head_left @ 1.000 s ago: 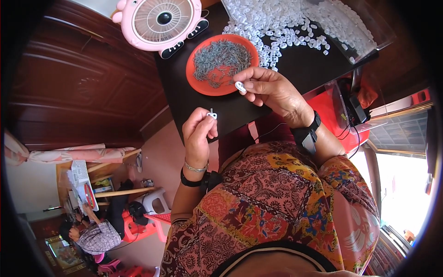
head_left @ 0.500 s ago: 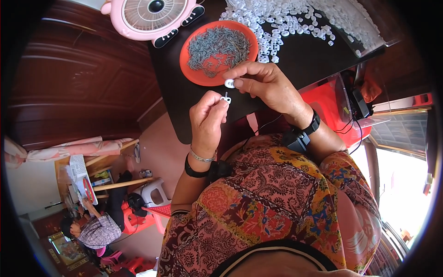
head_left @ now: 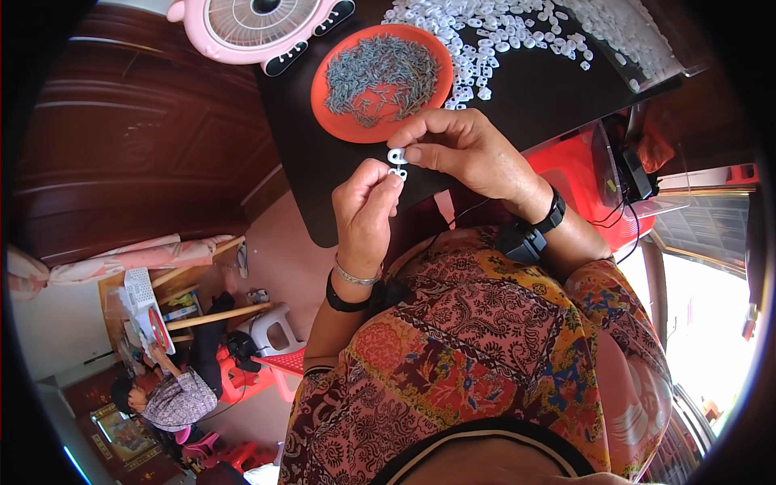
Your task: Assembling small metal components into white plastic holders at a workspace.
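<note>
Between the two hands, a small white plastic piece with a rounded outline and a hole (head_left: 396,156) is pinched between the thumb and forefinger of the right hand (head_left: 473,153). A second small white plastic piece with two lobes (head_left: 398,174) is gripped at the fingertips of the left hand (head_left: 364,206), just on the wearer's side of the first. The pieces are nearly aligned along a line running away from the wearer; a thin grey shaft seems to be set between them, though contact cannot be told. Beyond the fingers, nearer the right, a round orange plastic plate (head_left: 346,128) of small grey metal screws (head_left: 376,69) is seen on the black surface (head_left: 303,182).
</note>
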A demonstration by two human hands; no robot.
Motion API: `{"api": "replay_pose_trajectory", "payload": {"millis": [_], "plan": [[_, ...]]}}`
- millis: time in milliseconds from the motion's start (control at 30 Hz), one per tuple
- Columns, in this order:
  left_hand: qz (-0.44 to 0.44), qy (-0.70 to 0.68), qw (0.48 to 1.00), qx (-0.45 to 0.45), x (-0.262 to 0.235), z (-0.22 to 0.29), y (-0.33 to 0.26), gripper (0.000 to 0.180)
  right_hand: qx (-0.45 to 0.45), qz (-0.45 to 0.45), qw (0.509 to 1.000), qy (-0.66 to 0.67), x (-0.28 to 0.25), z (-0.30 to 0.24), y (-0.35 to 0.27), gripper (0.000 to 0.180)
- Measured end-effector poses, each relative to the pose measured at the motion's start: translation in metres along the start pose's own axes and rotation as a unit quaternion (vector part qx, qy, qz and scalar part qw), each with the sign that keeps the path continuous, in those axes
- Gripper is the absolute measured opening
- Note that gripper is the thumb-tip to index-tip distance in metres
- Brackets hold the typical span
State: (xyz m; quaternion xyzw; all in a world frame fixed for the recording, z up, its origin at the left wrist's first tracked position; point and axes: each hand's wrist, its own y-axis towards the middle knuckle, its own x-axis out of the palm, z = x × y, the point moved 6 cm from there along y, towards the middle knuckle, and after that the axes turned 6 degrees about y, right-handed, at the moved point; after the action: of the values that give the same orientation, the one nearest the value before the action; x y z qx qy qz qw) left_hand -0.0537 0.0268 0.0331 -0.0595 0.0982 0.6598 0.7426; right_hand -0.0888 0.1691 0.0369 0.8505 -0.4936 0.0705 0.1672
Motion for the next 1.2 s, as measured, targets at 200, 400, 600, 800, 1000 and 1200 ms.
{"api": "replay_pose_trajectory", "payload": {"millis": [200, 400, 600, 800, 1000, 1200], "plan": [[0.006, 0.000, 1.000, -0.014, 0.001, -0.003, -0.001, 0.019, 0.006, 0.017, 0.999, -0.044, -0.002, 0.004, -0.001, 0.015], [-0.002, 0.005, 1.000, -0.018, 0.002, -0.004, 0.000, 0.019, -0.055, -0.003, 0.994, -0.092, 0.002, 0.004, -0.002, 0.017], [-0.001, -0.053, 0.998, -0.039, 0.004, -0.006, 0.000, 0.019, -0.037, -0.004, 0.997, -0.074, 0.008, 0.001, -0.007, 0.025], [-0.029, -0.086, 0.994, -0.055, 0.011, -0.003, -0.001, 0.018, -0.063, -0.022, 0.995, -0.074, 0.005, 0.005, -0.007, 0.027], [0.014, -0.091, 0.994, -0.055, 0.008, -0.009, -0.003, 0.020, -0.075, -0.022, 0.985, -0.155, 0.011, -0.002, -0.009, 0.032], [0.033, -0.050, 0.998, -0.033, 0.004, -0.010, -0.003, 0.028, -0.178, 0.008, 0.948, -0.265, 0.016, -0.009, -0.012, 0.030]]}}
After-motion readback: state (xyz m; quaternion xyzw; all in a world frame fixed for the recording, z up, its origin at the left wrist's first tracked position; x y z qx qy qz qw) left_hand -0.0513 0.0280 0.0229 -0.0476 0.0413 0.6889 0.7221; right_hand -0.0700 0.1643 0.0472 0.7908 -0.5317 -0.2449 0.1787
